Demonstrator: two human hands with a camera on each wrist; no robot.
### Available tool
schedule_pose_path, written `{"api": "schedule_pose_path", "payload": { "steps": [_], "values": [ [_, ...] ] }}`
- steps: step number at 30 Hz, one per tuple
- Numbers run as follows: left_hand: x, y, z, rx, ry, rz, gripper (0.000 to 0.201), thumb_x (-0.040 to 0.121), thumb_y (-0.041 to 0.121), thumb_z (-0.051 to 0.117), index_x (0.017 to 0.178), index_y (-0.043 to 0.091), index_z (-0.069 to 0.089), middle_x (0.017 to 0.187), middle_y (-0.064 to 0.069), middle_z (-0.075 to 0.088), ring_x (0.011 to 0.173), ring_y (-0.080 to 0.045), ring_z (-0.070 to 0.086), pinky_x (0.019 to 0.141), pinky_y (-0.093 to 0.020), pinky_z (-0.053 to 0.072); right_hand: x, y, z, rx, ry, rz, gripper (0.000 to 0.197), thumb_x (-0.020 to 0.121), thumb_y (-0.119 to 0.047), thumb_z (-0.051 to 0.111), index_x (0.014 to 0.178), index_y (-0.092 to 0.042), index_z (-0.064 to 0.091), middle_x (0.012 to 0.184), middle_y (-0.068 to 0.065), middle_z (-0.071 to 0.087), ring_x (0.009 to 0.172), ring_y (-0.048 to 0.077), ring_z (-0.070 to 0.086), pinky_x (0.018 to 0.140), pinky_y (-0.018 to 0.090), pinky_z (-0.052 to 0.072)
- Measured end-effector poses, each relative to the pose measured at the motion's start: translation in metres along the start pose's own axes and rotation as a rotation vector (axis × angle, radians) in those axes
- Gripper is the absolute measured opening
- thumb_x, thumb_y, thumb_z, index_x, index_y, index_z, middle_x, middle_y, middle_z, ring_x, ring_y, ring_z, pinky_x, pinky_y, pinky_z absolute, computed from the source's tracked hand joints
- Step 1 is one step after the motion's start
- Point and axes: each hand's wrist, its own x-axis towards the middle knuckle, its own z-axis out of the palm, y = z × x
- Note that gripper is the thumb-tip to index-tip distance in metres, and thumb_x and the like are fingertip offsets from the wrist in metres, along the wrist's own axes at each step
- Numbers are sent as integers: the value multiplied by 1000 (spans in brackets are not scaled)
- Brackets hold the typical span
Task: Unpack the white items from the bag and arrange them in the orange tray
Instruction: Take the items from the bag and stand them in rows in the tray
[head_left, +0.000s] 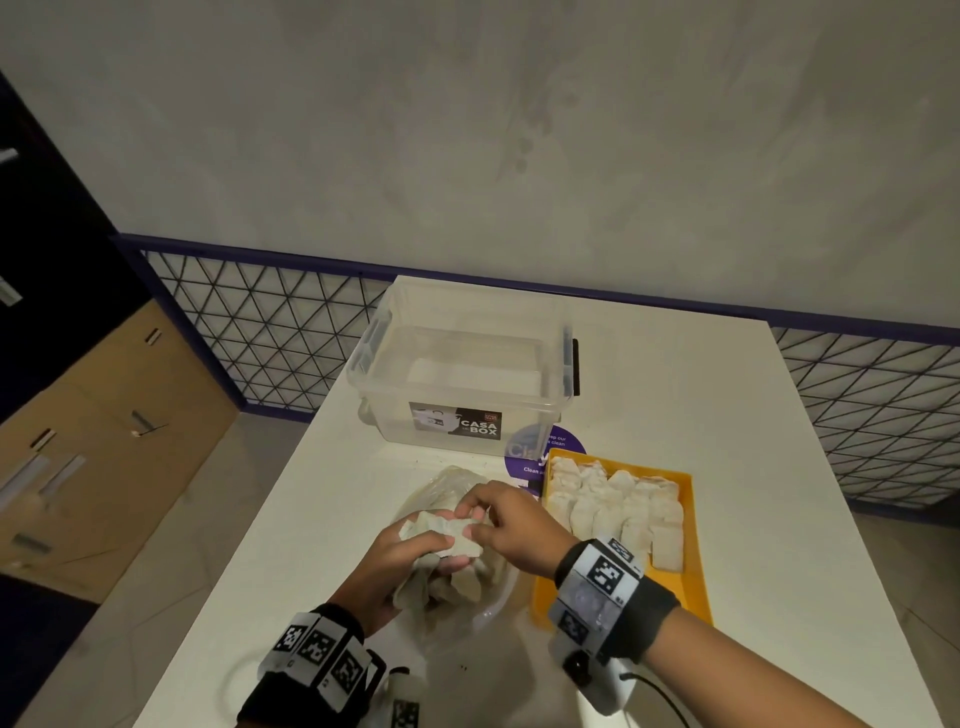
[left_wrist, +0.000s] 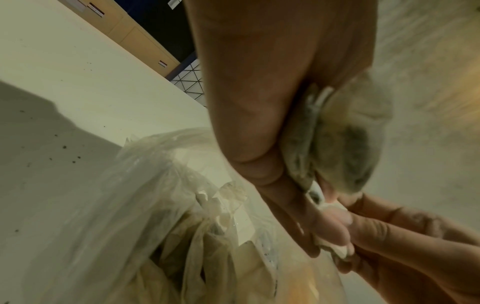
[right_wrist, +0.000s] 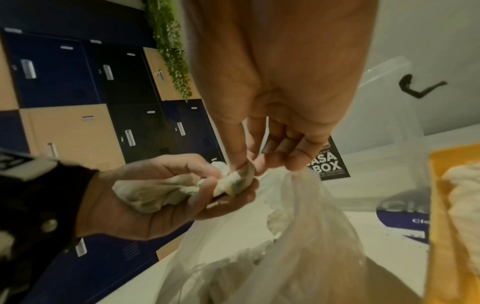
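While my left hand (head_left: 400, 566) clenches the crumpled cloth (head_left: 441, 530) over the bag (head_left: 452, 480), my right hand (head_left: 514, 519) pinches its end; likely straightening it for the yellow tray (head_left: 543, 597).
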Motion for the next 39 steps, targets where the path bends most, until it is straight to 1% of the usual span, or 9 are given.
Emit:
{"api": "schedule_pose_path", "payload": {
  "steps": [4, 9, 13, 19, 23, 25, 30, 33, 39],
  "values": [
    [-1, -1, -5, -66, 50, -9, 25, 93, -5, 48, 118, -1, 52, 110, -29, 67, 103, -35, 68, 79, -29, 59, -1, 3, -6, 138, 56, 40, 20, 88, -10, 57, 107, -13, 63, 99, 6, 52, 71, 1, 43, 70, 18, 35],
    [-1, 3, 0, -33, 59, 16, 26, 93, 4, 55, 118, -3, 59, 112, -23, 69, 105, -29, 68, 81, -28, 58, -1, 3, -6, 333, 105, 76, 23, 88, -6, 57, 83, -29, 55, 87, 3, 54, 68, 14, 53, 73, 28, 47],
    [-7, 7, 7, 27, -36, 29, 28, 94, 13, 56, 120, 7, 63, 117, -14, 69, 112, -26, 65, 97, -35, 49, -1, -2, -2, 422, 87, 93, 10, 90, -8, 56, 86, -17, 53, 73, -4, 53, 53, 2, 58, 57, 14, 47],
    [-6, 7, 4, 68, 30, 27, 27, 89, 13, 65, 115, 5, 68, 109, -19, 71, 102, -29, 69, 80, -30, 56, 3, 2, -2, 138, 103, 7, 15, 84, -20, 65, 98, -14, 64, 93, 0, 51, 86, 12, 45, 76, 22, 34],
    [-5, 5, 3, -10, 19, -2, 36, 77, 16, 72, 107, -3, 64, 96, -20, 68, 74, -17, 68, 65, -23, 52, 3, -1, -13, 256, 86, -22, 8, 84, -13, 65, 89, -19, 64, 81, -6, 56, 70, -4, 47, 67, 16, 35],
    [-4, 2, 1, -44, 21, -10, 35, 78, 12, 71, 106, -6, 61, 93, -22, 66, 65, -15, 65, 62, -22, 51, 1, -2, -21, 336, 105, -10, 12, 84, -13, 65, 84, -24, 61, 76, -4, 57, 69, 2, 51, 66, 14, 40],
    [0, 0, -5, -51, 70, -35, 22, 92, -5, 50, 111, 1, 61, 104, -20, 72, 91, -27, 73, 67, -26, 58, -10, -2, -44, 269, 187, 9, 10, 85, -14, 64, 87, -22, 59, 76, 3, 58, 70, 12, 53, 68, 18, 42],
    [2, 0, -5, -105, 68, -43, 27, 92, -10, 43, 111, 2, 57, 104, -23, 72, 85, -30, 73, 62, -27, 58, -22, 4, -60, 205, 224, 33, 12, 86, -14, 63, 92, -24, 61, 84, 5, 63, 74, 8, 53, 64, 6, 40],
    [4, 0, -3, -61, 44, -58, 25, 92, -9, 46, 114, 1, 53, 106, -20, 72, 100, -32, 70, 73, -29, 60, -50, 34, -96, -36, 287, 113, 9, 84, -11, 64, 87, -20, 66, 80, -17, 56, 79, 1, 42, 64, 9, 30]
  ]
}}
